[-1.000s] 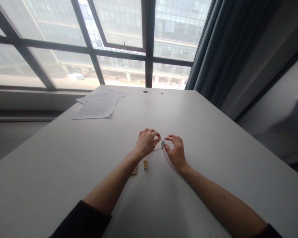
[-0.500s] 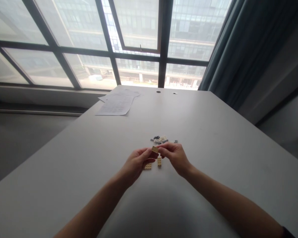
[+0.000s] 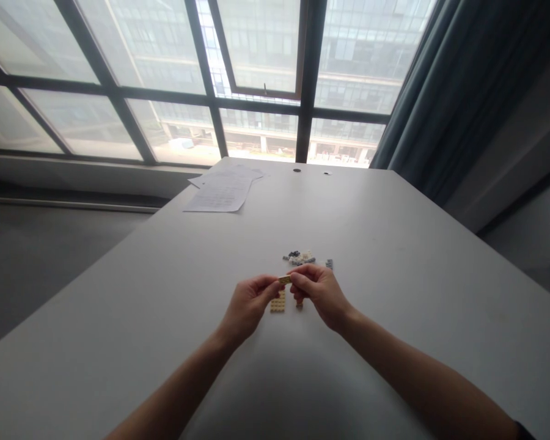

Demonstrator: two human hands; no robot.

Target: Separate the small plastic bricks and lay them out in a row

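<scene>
2 hands show: the left hand (image 3: 247, 304) and the right hand (image 3: 318, 292), with 1 small tan brick (image 3: 285, 280) pinched between their fingertips. On the table (image 3: 165, 293) below them lies 1 tan studded plate (image 3: 277, 303); 1 more tan piece (image 3: 299, 304) peeks out just beside it, mostly hidden by the right hand. Beyond the hands sits 1 loose cluster of small grey, white and dark bricks (image 3: 299, 257), too small to count singly, with 1 grey brick (image 3: 329, 264) apart at its right. 1 spread of paper sheets (image 3: 222, 189) lies at the far left; 2 round holes (image 3: 297, 170) mark the far edge.
</scene>
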